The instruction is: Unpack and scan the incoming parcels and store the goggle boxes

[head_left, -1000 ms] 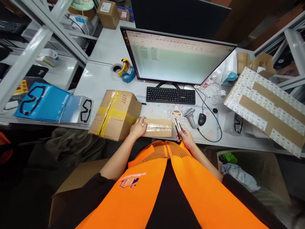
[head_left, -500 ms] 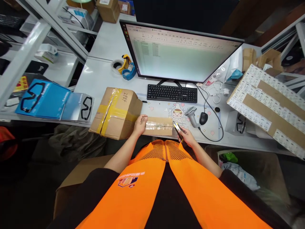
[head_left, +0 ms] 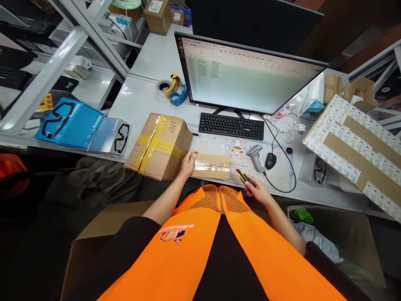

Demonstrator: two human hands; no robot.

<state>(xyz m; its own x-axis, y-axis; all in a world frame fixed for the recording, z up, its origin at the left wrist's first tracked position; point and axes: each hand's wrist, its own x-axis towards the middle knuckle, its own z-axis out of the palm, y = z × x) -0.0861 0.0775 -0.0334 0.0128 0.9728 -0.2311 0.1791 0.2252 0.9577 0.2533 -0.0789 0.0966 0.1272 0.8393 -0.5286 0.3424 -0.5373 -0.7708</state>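
Center: left hand (head_left: 188, 164), fingers part-curled at the left end of the carton (head_left: 212, 167), in contact with it; whether gripped or merely pressed, not possible to tell. Probably placed there to steady the cardboard from the end away from the knife (head_left: 244, 177). Opposite: right hand (head_left: 257, 191), fingers wrapped round the handle of that yellow-and-black tool, front end angled toward the carton yet apart from it; blade too small to make out. Presumably held well back on the handle to leave the front free.

Carton: flat on the mat (head_left: 216, 144) near the desk's front edge, between the hands; left end touching the left hand, right end near the knife's tip but well short of the right hand. Clear-taped seam uppermost, lengthwise between the hands, presumably for access from either side.

Outward, just left of the left hand: larger box (head_left: 159, 144), yellow-taped, marked 2984. Beyond the right hand: scanner (head_left: 255, 156) and mouse (head_left: 270, 160), apparently placed for easy reach. Behind: keyboard (head_left: 232, 125), then monitor (head_left: 250, 79), turned toward the wearer. Left of the monitor: tape rolls (head_left: 178, 97), together.
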